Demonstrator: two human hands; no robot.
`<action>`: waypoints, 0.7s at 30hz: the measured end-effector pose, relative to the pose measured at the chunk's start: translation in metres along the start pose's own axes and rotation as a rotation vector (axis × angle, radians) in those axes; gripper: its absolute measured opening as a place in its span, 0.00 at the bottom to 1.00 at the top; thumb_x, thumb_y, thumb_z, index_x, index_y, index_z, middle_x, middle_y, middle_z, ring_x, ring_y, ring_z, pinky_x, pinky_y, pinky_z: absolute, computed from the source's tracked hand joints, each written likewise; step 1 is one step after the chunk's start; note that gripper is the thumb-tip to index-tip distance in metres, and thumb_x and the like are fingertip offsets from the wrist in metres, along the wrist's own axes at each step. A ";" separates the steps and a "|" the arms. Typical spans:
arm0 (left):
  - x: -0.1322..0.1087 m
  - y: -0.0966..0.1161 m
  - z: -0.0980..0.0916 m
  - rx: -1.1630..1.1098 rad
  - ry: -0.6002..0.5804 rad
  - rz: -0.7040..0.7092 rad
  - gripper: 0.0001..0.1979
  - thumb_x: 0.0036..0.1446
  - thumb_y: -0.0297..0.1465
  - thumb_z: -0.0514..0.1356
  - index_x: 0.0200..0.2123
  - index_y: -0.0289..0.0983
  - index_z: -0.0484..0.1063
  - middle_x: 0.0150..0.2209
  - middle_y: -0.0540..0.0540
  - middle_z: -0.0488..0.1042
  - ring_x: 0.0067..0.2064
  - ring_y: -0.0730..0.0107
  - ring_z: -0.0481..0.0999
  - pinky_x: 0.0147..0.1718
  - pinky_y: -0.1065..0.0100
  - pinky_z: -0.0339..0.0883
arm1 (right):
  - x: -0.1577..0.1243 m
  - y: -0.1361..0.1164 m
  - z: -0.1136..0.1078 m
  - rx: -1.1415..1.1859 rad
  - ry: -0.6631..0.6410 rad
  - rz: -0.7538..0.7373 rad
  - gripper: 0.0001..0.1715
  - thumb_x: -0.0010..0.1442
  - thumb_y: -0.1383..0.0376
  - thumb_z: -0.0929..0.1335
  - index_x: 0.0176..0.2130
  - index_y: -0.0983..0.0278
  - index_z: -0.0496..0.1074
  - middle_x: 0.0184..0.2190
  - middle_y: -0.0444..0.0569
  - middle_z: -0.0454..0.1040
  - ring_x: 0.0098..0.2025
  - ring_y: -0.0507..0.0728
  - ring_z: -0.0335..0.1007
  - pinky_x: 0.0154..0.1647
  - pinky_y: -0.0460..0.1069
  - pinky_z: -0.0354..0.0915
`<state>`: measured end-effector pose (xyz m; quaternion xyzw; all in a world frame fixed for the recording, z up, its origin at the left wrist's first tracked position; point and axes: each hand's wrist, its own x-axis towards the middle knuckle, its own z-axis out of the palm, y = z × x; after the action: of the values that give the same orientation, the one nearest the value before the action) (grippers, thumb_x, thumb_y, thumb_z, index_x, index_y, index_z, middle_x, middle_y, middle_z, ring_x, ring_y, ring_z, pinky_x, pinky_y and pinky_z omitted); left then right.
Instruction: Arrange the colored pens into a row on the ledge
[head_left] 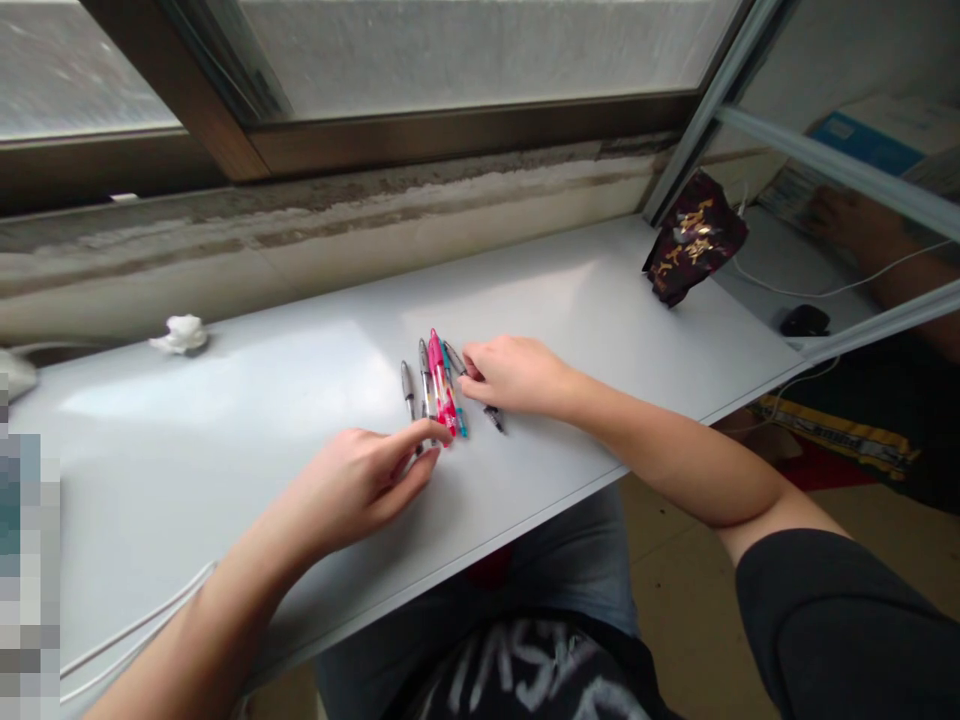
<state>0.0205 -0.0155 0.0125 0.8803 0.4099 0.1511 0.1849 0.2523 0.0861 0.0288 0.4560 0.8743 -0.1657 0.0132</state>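
Several pens lie side by side on the white desk (300,400), roughly parallel. Among them are a pink pen (441,380), grey-capped clear pens (407,382) and one with a teal end (462,422). My left hand (375,480) rests at their lower ends, index finger and thumb a little apart, the fingertip touching near the pink pen. On the right side of the row, my right hand (517,375) is closed on a slanted black-and-clear pen (493,418). Its middle is hidden under my fingers.
A crumpled white tissue (182,335) lies at the back left. A dark package with gold lettering (694,238) stands at the far right, beside a metal-framed divider (847,155). White cables (139,635) cross the left front. Beyond the divider, another person's arm (870,235) shows.
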 end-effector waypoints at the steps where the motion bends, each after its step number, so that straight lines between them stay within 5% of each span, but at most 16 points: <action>1: 0.001 0.000 0.000 0.018 0.071 0.006 0.12 0.75 0.32 0.53 0.53 0.41 0.76 0.22 0.56 0.69 0.20 0.71 0.66 0.25 0.67 0.60 | 0.000 0.000 -0.001 -0.003 0.006 0.023 0.16 0.70 0.58 0.65 0.45 0.64 0.79 0.42 0.59 0.85 0.43 0.66 0.82 0.35 0.52 0.62; 3: 0.006 0.000 0.001 0.086 0.200 0.026 0.12 0.74 0.34 0.57 0.53 0.41 0.77 0.34 0.47 0.78 0.32 0.65 0.76 0.35 0.64 0.70 | -0.001 0.001 -0.003 -0.018 0.012 0.067 0.17 0.69 0.59 0.65 0.46 0.65 0.80 0.43 0.61 0.85 0.44 0.68 0.82 0.36 0.53 0.64; 5: 0.011 -0.001 0.005 0.172 0.253 0.050 0.16 0.73 0.38 0.60 0.59 0.43 0.76 0.55 0.36 0.78 0.53 0.50 0.78 0.54 0.49 0.73 | -0.001 0.003 -0.006 -0.026 0.010 0.093 0.17 0.68 0.60 0.65 0.44 0.65 0.81 0.43 0.63 0.85 0.44 0.68 0.82 0.37 0.53 0.65; 7: 0.015 -0.004 0.012 0.202 0.202 0.040 0.24 0.73 0.43 0.60 0.68 0.43 0.70 0.70 0.32 0.68 0.70 0.37 0.66 0.65 0.38 0.66 | 0.000 0.006 -0.007 -0.009 0.004 0.101 0.16 0.67 0.59 0.66 0.41 0.66 0.81 0.41 0.62 0.85 0.43 0.67 0.82 0.37 0.52 0.65; 9: 0.018 -0.008 0.019 0.200 0.084 0.054 0.29 0.74 0.46 0.58 0.73 0.45 0.63 0.77 0.36 0.59 0.77 0.35 0.55 0.69 0.33 0.60 | 0.002 0.010 -0.008 0.030 0.008 0.100 0.16 0.67 0.58 0.67 0.38 0.66 0.80 0.38 0.60 0.85 0.41 0.64 0.80 0.35 0.51 0.62; 12: 0.018 -0.013 0.027 0.211 0.009 0.033 0.29 0.75 0.48 0.56 0.73 0.47 0.62 0.79 0.41 0.56 0.80 0.38 0.51 0.73 0.32 0.54 | 0.005 0.015 -0.008 0.135 0.011 0.077 0.13 0.65 0.59 0.68 0.34 0.65 0.77 0.34 0.55 0.83 0.36 0.59 0.76 0.33 0.49 0.59; 16: 0.018 -0.013 0.027 0.214 0.058 -0.018 0.24 0.75 0.47 0.56 0.66 0.44 0.70 0.74 0.38 0.64 0.77 0.39 0.57 0.72 0.34 0.58 | 0.008 0.018 -0.009 0.340 0.011 0.034 0.06 0.61 0.64 0.71 0.37 0.65 0.73 0.32 0.47 0.80 0.33 0.53 0.73 0.33 0.46 0.61; 21: 0.017 -0.012 0.034 0.206 0.111 -0.108 0.23 0.78 0.40 0.49 0.69 0.39 0.68 0.72 0.34 0.64 0.78 0.42 0.55 0.74 0.36 0.56 | 0.010 0.020 -0.006 0.623 -0.055 0.041 0.19 0.59 0.71 0.72 0.50 0.65 0.68 0.32 0.40 0.77 0.23 0.49 0.69 0.23 0.44 0.63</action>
<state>0.0378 -0.0018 -0.0206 0.8616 0.4796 0.1464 0.0785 0.2630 0.1060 0.0269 0.4508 0.7714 -0.4377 -0.1003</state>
